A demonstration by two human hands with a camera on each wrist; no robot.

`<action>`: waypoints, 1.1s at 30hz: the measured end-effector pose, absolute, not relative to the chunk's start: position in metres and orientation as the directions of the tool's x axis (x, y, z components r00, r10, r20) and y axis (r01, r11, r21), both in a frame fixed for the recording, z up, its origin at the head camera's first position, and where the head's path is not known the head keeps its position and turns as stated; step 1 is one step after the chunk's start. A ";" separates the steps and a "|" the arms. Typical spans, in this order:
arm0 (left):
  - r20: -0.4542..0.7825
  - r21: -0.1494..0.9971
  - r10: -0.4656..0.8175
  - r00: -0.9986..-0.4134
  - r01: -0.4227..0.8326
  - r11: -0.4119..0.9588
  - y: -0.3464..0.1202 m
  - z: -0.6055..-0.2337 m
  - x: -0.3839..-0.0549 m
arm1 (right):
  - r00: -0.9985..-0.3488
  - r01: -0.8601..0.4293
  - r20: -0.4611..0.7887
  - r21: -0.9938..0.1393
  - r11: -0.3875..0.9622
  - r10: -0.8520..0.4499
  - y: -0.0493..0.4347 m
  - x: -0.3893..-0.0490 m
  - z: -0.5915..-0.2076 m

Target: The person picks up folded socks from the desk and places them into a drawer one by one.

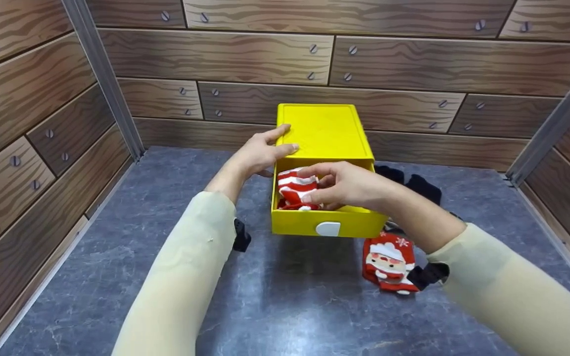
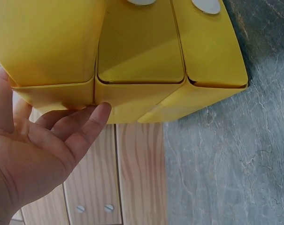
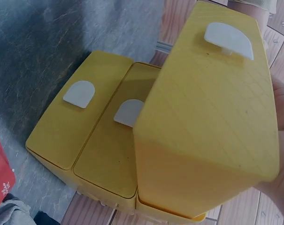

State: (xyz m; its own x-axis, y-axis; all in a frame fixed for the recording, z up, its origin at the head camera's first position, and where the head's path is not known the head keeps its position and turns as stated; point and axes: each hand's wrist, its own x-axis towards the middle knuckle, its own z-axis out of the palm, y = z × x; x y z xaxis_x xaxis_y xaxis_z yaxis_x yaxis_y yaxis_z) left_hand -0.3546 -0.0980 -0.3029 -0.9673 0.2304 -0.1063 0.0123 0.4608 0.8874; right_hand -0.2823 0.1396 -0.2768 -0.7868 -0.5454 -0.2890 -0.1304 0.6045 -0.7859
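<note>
Head view: right grip (image 1: 339,184) pinches striped sock (image 1: 295,187); left grip (image 1: 259,151), spread, touches box (image 1: 323,129) at ten o'clock — if sock bunches, drawer (image 1: 292,222) might jam.

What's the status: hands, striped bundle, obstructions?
Left hand on yellow cabinet. Right hand gripping striped bundle inside open top drawer. No obstruction visible.

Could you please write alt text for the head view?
A person's right hand holds a red-white striped bundle inside the open drawer of a yellow cabinet, while the left hand touches the cabinet's left side. Red Santa-patterned fabric and dark fabric lie to the right on a grey table.
</note>
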 end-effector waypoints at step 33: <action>-0.098 0.899 0.246 -0.964 0.020 0.437 -0.099 -0.303 -0.352 | -0.845 -0.366 0.011 -0.742 0.562 -0.535 0.204 -0.248 -0.244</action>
State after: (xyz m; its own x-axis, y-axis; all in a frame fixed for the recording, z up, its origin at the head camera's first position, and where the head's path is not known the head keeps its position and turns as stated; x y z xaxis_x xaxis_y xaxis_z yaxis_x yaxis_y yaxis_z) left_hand -0.3523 -0.0991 -0.3032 -0.9644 0.2456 -0.0982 0.0197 0.4371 0.8992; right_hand -0.2483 0.2039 -0.2441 -0.8445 -0.5354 0.0106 -0.3656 0.5620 -0.7420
